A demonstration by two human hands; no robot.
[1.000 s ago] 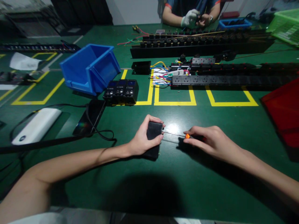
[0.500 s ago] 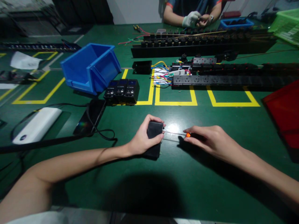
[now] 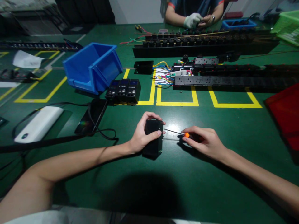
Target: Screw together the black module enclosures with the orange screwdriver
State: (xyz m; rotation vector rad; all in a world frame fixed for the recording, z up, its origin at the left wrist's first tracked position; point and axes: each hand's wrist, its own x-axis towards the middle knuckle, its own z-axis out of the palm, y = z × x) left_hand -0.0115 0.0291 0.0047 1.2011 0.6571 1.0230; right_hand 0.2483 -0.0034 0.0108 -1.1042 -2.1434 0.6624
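Note:
My left hand (image 3: 141,135) is closed around a small black box (image 3: 153,144), thumb across its top face and fingers behind its far end. Between finger and thumb, my right hand (image 3: 206,141) grips a screwdriver (image 3: 187,135) by its orange and dark handle. Its thin metal shaft points left, and the tip meets the right side of the box near the far end. Whatever the tip touches there is too small to make out. Both hands are just above the green tabletop (image 3: 130,174).
A blue bin (image 3: 93,70) stands beyond three black modules (image 3: 122,91). On the left lie a phone (image 3: 91,116), a white power bank (image 3: 38,124) and cables. Socket strips (image 3: 210,81) with loose wires cross the back. A red bin (image 3: 286,115) is at right. Opposite, a gloved co-worker's hand (image 3: 192,20) works.
The black box has tilted slightly in my left hand, showing more of its right side. My right hand and the screwdriver have shifted a little left, the shaft now sloping more.

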